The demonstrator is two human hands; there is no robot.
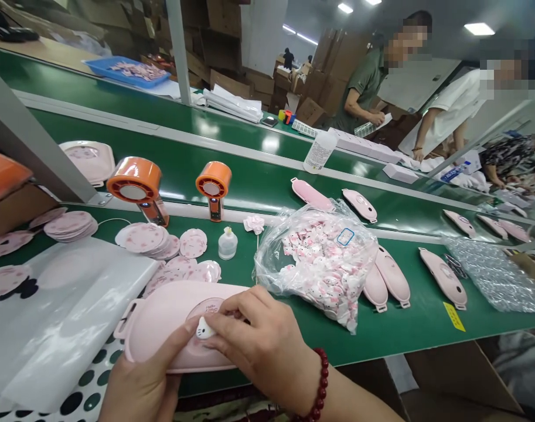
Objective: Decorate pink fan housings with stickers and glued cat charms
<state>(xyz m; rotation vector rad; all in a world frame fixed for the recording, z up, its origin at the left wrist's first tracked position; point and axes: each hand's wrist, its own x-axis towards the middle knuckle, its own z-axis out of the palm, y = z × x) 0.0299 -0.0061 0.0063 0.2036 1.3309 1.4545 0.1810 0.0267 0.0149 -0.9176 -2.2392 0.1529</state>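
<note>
A pink oval plastic shell (162, 322) with a side handle is held in my left hand (146, 372), whose thumb lies on its face near a small white cat-face piece (204, 329). My right hand (261, 334) pinches that piece against the round recess of the shell; a red bead bracelet circles the wrist. Just beyond my hands, a clear bag (315, 264) holds many similar small pieces. Round pink patterned stickers (179, 272) lie behind the shell.
Two orange fans (213, 181) and a small clear bottle (227, 243) stand behind. More pink shells (443, 275) lie at the right and on the green belt (249, 181). White backing sheet (65, 310) lies left. Two people (364, 88) work across the belt.
</note>
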